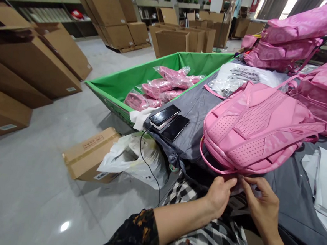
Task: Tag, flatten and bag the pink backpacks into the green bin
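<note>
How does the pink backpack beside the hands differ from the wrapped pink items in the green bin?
Place: the pink backpack lies on the gray table cover, straps up; the wrapped pink items are piled in the green bin.
Wrapping: the backpack is bare; the items are in clear plastic.
Size: the backpack looks larger than any single item, though it is nearer the camera.
Shared: both are pink.

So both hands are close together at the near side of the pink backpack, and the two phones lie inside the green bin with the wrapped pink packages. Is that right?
Not quite: the head view shows the two phones on the grey-covered table, outside the green bin. The left hand and right hand are indeed at the pink backpack's near side.
</note>
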### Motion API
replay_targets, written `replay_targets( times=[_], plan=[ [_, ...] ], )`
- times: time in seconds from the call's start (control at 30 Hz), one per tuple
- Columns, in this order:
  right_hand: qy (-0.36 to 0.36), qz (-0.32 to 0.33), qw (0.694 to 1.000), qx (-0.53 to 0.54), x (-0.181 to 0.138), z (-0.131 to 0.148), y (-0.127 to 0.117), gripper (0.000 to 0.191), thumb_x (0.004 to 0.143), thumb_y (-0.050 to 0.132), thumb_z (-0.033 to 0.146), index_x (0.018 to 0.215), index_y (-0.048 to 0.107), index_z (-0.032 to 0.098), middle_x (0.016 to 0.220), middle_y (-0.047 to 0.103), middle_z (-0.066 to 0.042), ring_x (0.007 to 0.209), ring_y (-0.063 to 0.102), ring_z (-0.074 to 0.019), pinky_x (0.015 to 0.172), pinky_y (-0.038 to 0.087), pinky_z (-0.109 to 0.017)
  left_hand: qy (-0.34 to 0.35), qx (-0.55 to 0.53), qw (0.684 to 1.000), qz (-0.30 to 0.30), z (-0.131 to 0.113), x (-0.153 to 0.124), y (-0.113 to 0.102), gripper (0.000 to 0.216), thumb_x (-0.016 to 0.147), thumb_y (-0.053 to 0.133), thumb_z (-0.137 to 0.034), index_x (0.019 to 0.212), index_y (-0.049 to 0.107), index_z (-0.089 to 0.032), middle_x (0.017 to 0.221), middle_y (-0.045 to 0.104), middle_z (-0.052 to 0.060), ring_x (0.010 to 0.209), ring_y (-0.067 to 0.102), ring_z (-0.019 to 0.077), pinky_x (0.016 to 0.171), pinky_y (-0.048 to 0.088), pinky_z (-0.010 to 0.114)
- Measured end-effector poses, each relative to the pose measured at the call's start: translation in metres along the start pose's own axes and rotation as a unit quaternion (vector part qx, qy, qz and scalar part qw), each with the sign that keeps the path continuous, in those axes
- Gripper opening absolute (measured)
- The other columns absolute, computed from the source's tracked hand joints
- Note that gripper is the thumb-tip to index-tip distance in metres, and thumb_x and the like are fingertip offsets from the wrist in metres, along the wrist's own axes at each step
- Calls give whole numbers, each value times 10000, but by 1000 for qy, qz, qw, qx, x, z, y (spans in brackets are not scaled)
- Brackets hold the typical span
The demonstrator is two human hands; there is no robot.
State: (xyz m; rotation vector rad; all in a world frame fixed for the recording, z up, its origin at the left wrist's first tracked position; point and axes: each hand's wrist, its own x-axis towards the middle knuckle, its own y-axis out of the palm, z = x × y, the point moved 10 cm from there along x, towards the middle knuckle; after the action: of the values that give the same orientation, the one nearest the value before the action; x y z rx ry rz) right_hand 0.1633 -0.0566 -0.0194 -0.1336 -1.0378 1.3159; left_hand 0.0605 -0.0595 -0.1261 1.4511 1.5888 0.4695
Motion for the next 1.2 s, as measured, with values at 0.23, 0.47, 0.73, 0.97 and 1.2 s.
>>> replay_targets(
  times=[0.23, 0.47, 0.73, 0.97, 1.2],
  plan=[
    [219, 60, 957, 181, -2, -48, 15, 403, 765, 755, 587, 806, 701, 189, 735, 720, -57, 637, 660, -198, 583, 534, -298, -20, -57, 996, 61, 23, 15, 19, 507, 503, 981, -460, 856, 801, -144, 911, 786, 109, 1002, 714, 283, 1040, 483, 422],
    [167, 17, 980, 104, -4, -41, 2, 302, 901, 626, 495, 874, 664, 196, 794, 707, -47, 698, 669, -186, 650, 542, -293, 4, -10, 999, 49, 19, 8, 15, 490, 567, 972, -406, 938, 790, -144, 1010, 782, 123, 1050, 719, 271, 1008, 511, 389],
    [68, 96, 991, -65, -66, -43, -14, 215, 978, 570, 352, 1121, 662, 220, 997, 747, -75, 860, 708, -221, 733, 525, -334, -25, 27, 999, -34, 29, 15, -9, 525, 470, 1009, -396, 886, 795, -157, 957, 793, 75, 940, 732, 191, 926, 541, 290],
    [234, 229, 943, 59, -138, -51, -17, 235, 967, 478, 280, 853, 673, 213, 798, 699, -9, 719, 651, -165, 669, 473, -253, -28, 87, 994, -58, 23, 15, -27, 491, 541, 988, -274, 978, 781, -188, 965, 797, 54, 949, 743, 177, 921, 569, 244],
    [414, -115, 896, -117, -183, -149, -273, 495, 789, 576, 670, 905, 715, 209, 847, 718, -93, 724, 636, -240, 679, 491, -341, -67, 160, 980, -95, 24, 15, -34, 242, 850, 712, -142, 1091, 734, -158, 983, 790, 74, 921, 766, 176, 953, 588, 278]
  ],
)
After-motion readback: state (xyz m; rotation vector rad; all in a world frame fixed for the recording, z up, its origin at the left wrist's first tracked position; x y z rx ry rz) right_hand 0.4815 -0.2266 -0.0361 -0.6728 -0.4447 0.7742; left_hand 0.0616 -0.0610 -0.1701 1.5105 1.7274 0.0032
